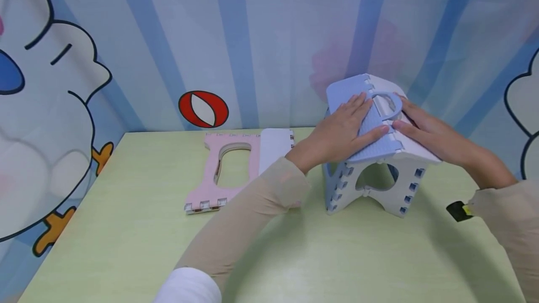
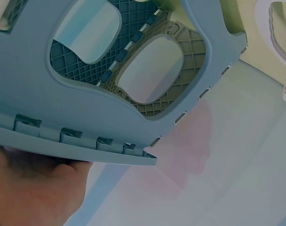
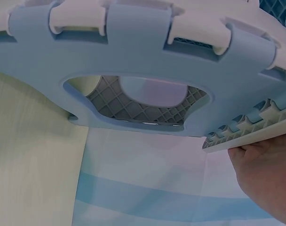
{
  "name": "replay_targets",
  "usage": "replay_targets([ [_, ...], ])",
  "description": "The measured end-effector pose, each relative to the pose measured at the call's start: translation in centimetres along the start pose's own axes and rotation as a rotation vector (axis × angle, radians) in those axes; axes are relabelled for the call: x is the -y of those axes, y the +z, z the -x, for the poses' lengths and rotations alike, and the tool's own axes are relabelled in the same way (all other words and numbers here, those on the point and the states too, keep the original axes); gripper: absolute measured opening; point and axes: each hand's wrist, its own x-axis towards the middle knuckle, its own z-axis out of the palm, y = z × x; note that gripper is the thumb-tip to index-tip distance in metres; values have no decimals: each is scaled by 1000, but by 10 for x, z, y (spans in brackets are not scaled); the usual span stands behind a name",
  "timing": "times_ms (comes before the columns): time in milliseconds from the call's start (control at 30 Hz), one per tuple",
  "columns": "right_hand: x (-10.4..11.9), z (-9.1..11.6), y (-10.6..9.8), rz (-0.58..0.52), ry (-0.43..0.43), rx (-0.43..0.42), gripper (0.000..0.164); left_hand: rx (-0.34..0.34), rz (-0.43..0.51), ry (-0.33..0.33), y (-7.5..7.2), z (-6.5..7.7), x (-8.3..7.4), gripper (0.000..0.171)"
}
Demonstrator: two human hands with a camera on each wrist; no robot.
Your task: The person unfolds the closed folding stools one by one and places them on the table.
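Note:
A blue and white folding step stool [image 1: 372, 172] stands on its legs at the right of the table, its top raised to a ridge along the middle hinge. My left hand [image 1: 337, 130] lies flat on the blue half of the top, fingers straight. On the white half rests my right hand [image 1: 438, 132], its fingers extended and the thumb beside the hinge. Between the hands a blue loop handle [image 1: 391, 104] sticks up. The left wrist view shows the blue leg panel [image 2: 20, 80] from below; the right wrist view shows another blue leg panel [image 3: 133, 61] with hinge knuckles.
Left of the stool lies a folded pink and white stool [image 1: 202, 176], partly behind my left forearm. The pale green table [image 1: 126, 247] ends at a patterned backdrop [image 1: 273, 60]. A small black tag [image 1: 459, 211] hangs by my right sleeve.

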Motion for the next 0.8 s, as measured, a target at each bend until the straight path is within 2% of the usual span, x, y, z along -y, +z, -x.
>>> replay_targets([
  [400, -2, 2, -1, 38, 50, -7, 69, 11, -18, 3, 0, 0, 0, 80],
  [800, 0, 2, -3, 71, 31, -4, 71, 47, -66, 5, -3, 0, -2, 82],
])
